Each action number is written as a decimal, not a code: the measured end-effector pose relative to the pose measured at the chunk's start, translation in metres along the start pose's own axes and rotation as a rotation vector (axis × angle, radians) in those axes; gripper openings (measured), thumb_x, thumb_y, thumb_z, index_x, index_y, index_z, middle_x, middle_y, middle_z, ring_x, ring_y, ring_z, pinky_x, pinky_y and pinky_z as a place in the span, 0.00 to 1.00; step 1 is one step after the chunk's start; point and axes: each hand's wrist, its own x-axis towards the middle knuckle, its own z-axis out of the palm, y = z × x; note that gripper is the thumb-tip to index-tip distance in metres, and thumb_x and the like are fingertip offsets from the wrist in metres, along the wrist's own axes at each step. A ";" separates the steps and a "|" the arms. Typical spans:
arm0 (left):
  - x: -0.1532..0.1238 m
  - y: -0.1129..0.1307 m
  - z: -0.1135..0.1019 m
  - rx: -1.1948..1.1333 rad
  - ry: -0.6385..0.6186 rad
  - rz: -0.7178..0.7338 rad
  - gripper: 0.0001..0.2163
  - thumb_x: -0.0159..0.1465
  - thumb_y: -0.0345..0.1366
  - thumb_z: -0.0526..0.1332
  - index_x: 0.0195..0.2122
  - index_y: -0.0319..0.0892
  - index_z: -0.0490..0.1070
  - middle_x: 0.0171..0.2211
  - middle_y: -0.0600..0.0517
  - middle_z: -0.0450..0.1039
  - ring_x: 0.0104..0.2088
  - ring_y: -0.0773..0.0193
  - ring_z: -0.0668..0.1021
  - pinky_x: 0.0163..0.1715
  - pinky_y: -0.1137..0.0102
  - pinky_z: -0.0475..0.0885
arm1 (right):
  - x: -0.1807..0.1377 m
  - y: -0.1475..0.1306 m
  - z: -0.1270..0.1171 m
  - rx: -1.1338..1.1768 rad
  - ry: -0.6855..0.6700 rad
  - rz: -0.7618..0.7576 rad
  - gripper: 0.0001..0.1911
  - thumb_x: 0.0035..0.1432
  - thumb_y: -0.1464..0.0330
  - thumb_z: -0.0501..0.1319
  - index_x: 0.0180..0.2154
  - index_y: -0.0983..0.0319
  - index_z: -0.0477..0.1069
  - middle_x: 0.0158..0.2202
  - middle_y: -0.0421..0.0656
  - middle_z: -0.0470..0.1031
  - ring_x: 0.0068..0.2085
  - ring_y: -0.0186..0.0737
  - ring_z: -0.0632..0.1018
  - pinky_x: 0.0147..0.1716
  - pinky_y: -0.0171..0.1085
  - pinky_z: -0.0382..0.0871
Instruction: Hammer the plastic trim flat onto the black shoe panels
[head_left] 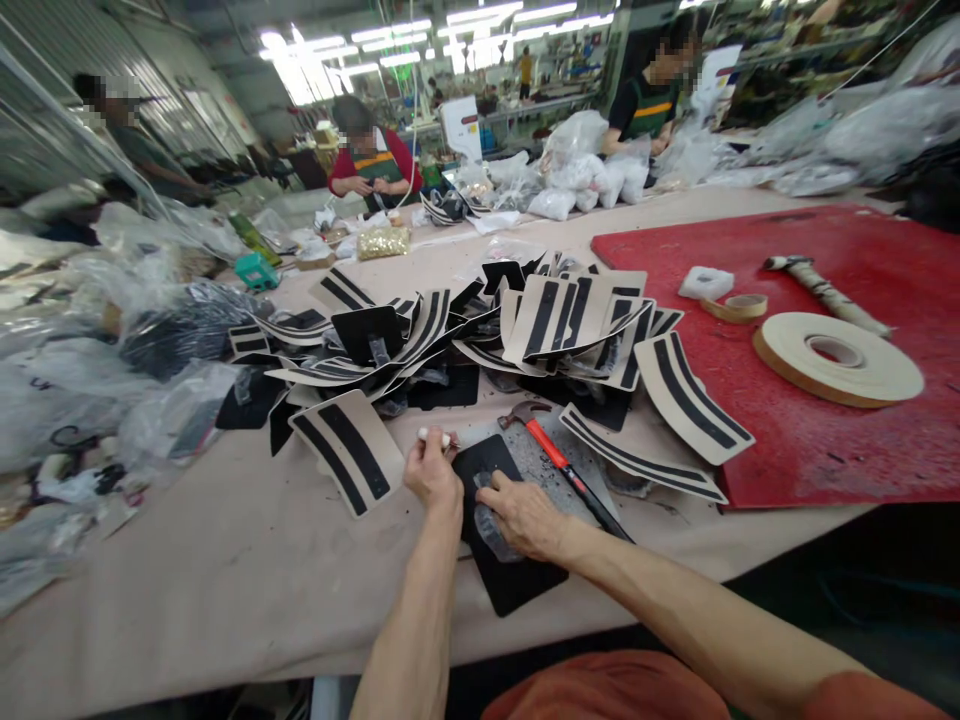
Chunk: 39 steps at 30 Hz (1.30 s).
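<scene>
A black rectangular panel (510, 590) lies at a slant near the table's front edge, over a grey slab (551, 450). On it sits a piece of clear plastic wrap (495, 530). My right hand (525, 515) rests over the panel, fingers curled and pinching at the plastic's upper end. Beside the panel's upper left corner, my left hand (435, 475) is closed around a small white-ended piece (433, 437); most of it is hidden in the fingers. A claw hammer (555, 455) with a red and black handle lies right of the panel, its head away from me.
Beyond my hands spreads a heap of beige panels with black stripes (555, 310). At right, a red board (817, 450) carries a tape roll (840, 355), a smaller roll (739, 307) and a wrapped-handle hammer (832, 295). Plastic bags (67, 390) crowd the left. Co-workers (375, 165) sit across.
</scene>
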 end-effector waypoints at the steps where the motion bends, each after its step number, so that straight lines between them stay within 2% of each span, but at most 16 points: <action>1: 0.002 0.010 0.002 -0.067 0.024 0.001 0.13 0.54 0.44 0.67 0.31 0.38 0.72 0.23 0.55 0.72 0.25 0.65 0.78 0.30 0.67 0.78 | 0.002 -0.001 -0.003 -0.029 -0.005 0.007 0.14 0.66 0.72 0.50 0.49 0.59 0.69 0.44 0.47 0.69 0.35 0.39 0.73 0.30 0.35 0.61; 3: 0.003 0.033 -0.005 -0.102 0.004 0.065 0.13 0.52 0.41 0.69 0.31 0.37 0.72 0.25 0.53 0.74 0.27 0.65 0.79 0.31 0.68 0.78 | 0.005 -0.006 -0.013 -0.107 0.042 -0.011 0.13 0.65 0.73 0.51 0.47 0.61 0.70 0.46 0.49 0.69 0.39 0.42 0.73 0.32 0.37 0.62; 6: -0.005 0.069 -0.030 -0.067 0.018 0.209 0.11 0.55 0.40 0.69 0.32 0.37 0.73 0.27 0.52 0.76 0.28 0.64 0.80 0.32 0.68 0.79 | 0.013 -0.022 -0.039 -0.214 0.171 -0.144 0.09 0.62 0.73 0.54 0.42 0.64 0.71 0.51 0.53 0.68 0.44 0.47 0.71 0.37 0.40 0.63; 8: -0.014 0.091 -0.048 -0.055 0.068 0.304 0.10 0.57 0.40 0.68 0.32 0.38 0.73 0.27 0.52 0.77 0.28 0.63 0.81 0.31 0.68 0.79 | 0.018 -0.035 -0.058 -0.238 0.238 -0.190 0.11 0.62 0.73 0.53 0.44 0.65 0.70 0.48 0.54 0.70 0.43 0.47 0.71 0.38 0.42 0.63; 12: -0.029 0.114 -0.067 -0.020 0.133 0.454 0.10 0.58 0.40 0.68 0.33 0.38 0.73 0.28 0.53 0.77 0.28 0.63 0.81 0.30 0.67 0.79 | 0.017 -0.058 -0.084 -0.207 0.311 0.016 0.15 0.61 0.72 0.54 0.50 0.66 0.66 0.37 0.50 0.74 0.37 0.45 0.75 0.35 0.40 0.63; 15: -0.034 0.102 -0.070 0.038 0.074 0.449 0.10 0.59 0.40 0.69 0.34 0.37 0.75 0.29 0.51 0.78 0.29 0.62 0.82 0.32 0.67 0.80 | 0.005 -0.060 -0.078 -0.110 0.276 0.196 0.14 0.64 0.65 0.55 0.49 0.64 0.65 0.36 0.48 0.76 0.34 0.45 0.78 0.31 0.38 0.63; 18: -0.033 0.070 -0.067 0.084 -0.058 0.331 0.11 0.59 0.41 0.69 0.37 0.38 0.77 0.31 0.50 0.80 0.32 0.61 0.82 0.36 0.66 0.80 | -0.010 -0.050 -0.050 -0.005 0.221 0.326 0.18 0.65 0.60 0.57 0.52 0.64 0.65 0.38 0.48 0.79 0.37 0.47 0.80 0.32 0.38 0.66; 21: -0.030 0.034 -0.059 0.130 -0.229 0.218 0.12 0.60 0.42 0.68 0.38 0.38 0.77 0.33 0.49 0.81 0.34 0.62 0.82 0.39 0.67 0.79 | -0.021 -0.038 -0.016 0.060 0.172 0.384 0.21 0.67 0.62 0.55 0.57 0.65 0.63 0.41 0.49 0.80 0.40 0.48 0.81 0.36 0.40 0.68; 24: -0.025 0.005 -0.047 0.162 -0.395 0.137 0.13 0.60 0.43 0.68 0.40 0.38 0.77 0.35 0.48 0.82 0.36 0.62 0.82 0.41 0.69 0.77 | -0.028 -0.034 0.004 0.097 0.153 0.387 0.23 0.68 0.62 0.52 0.60 0.66 0.61 0.45 0.52 0.80 0.42 0.49 0.82 0.40 0.41 0.69; 28: -0.020 -0.021 -0.032 0.152 -0.507 0.063 0.14 0.61 0.44 0.67 0.42 0.39 0.76 0.37 0.47 0.82 0.37 0.61 0.83 0.42 0.68 0.77 | -0.030 -0.034 0.007 0.141 0.155 0.393 0.27 0.67 0.57 0.53 0.61 0.67 0.62 0.47 0.54 0.79 0.44 0.52 0.81 0.43 0.43 0.69; 31: -0.017 -0.032 -0.029 0.157 -0.552 0.043 0.15 0.60 0.45 0.67 0.42 0.39 0.75 0.37 0.46 0.82 0.38 0.59 0.83 0.43 0.66 0.77 | -0.030 -0.029 0.005 0.168 0.162 0.386 0.29 0.66 0.55 0.54 0.61 0.66 0.63 0.47 0.54 0.79 0.45 0.52 0.81 0.45 0.43 0.69; 39: -0.018 -0.033 -0.033 0.279 -0.608 0.110 0.13 0.62 0.44 0.64 0.41 0.40 0.74 0.36 0.47 0.82 0.38 0.60 0.83 0.42 0.68 0.76 | -0.026 -0.008 0.005 0.188 0.145 0.358 0.20 0.66 0.60 0.53 0.54 0.61 0.72 0.42 0.49 0.81 0.42 0.49 0.81 0.43 0.40 0.67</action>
